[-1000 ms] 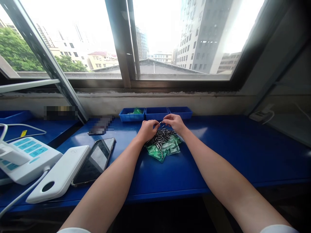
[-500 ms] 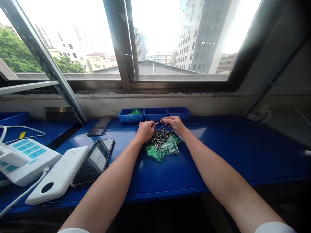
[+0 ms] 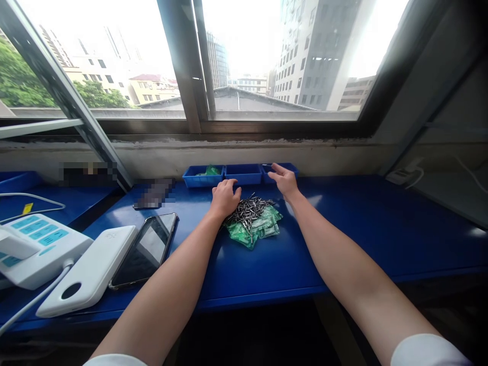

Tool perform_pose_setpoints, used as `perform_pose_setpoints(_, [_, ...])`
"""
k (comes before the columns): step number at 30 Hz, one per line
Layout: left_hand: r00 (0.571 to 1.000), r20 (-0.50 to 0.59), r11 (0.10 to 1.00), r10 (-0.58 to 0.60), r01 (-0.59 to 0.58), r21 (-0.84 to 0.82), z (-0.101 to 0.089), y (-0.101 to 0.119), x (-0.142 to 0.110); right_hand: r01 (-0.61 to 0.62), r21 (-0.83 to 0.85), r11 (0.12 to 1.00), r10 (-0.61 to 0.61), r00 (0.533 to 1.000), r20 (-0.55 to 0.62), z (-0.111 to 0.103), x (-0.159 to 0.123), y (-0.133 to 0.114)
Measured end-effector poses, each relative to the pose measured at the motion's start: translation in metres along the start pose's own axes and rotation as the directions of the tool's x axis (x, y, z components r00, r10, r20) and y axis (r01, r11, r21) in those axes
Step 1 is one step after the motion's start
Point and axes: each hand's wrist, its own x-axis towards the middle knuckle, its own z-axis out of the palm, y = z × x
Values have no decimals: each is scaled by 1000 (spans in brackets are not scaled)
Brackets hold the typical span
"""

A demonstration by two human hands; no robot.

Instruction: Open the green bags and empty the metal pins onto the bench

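Note:
My right hand (image 3: 285,181) is at the front of the right blue bin (image 3: 292,168), pinching a thin metal bit (image 3: 267,164) that points left over the bin. Nearer to me and to the left, my left hand (image 3: 225,197) is open, thumb and fingers apart, with nothing seen in it. Just right of its thumb lies a heap of thin, dark metal bits (image 3: 252,209), too small to tell their exact kind. The heap rests on crumpled green plastic bags (image 3: 263,227) on the blue table (image 3: 263,274).
The middle blue bin (image 3: 243,178) and the left blue bin (image 3: 198,181), with green plastic in it, stand along the wall. To my left lie a phone (image 3: 147,251), a white power bank (image 3: 89,269) and a power strip (image 3: 46,249) with cables. A metal shelf post (image 3: 76,101) rises behind them.
My hands have parted. The right hand has carried the metal bit up and right to the right bin. My left hand has let go of the bit and spread its fingers.

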Motion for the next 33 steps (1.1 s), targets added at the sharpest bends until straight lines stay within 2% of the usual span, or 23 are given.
perform_pose_setpoints(3, [1000, 23, 1000, 4, -5, 9, 0, 0, 0, -2, -247, 969, -25, 994, -106, -15, 8, 9])
perform_pose_setpoints(5, [1000, 28, 1000, 11, -11, 10, 1, -1, 0, -56, -435, 899, -7, 990, -143, -22, 8, 13])
perform_pose_setpoints(9, [999, 37, 1000, 14, -14, 11, 3, -3, 1, -71, -624, 778, 24, 996, -84, -23, 5, 18])
perform_pose_setpoints(13, [998, 56, 1000, 21, -22, 15, 3, -4, 1, -20, -637, 770, 9, 1000, -21, -20, 5, 23])
perform_pose_setpoints(18, [996, 90, 1000, 22, -24, 19, 2, -5, 2, -1, -671, 741, -3, 1000, -5, -18, 1, 20])
perform_pose_setpoints(22, [992, 121, 999, 20, -24, 26, 3, -6, 2, 95, -665, 741, -128, 992, -2, -11, -4, 12])
perform_pose_setpoints(25, [986, 165, 999, 17, -25, 44, 5, -5, 2, 218, -608, 763, -154, 976, 156, -5, -10, 7])
perform_pose_setpoints(29, [977, 211, 997, 5, -21, 71, 8, -5, 1, 285, -567, 773, -46, 916, 398, 4, -19, 1])
perform_pose_setpoints(33, [973, 232, 997, 5, -23, 75, 11, -6, 1, 366, -554, 748, -71, 873, 482, 13, -23, 3])
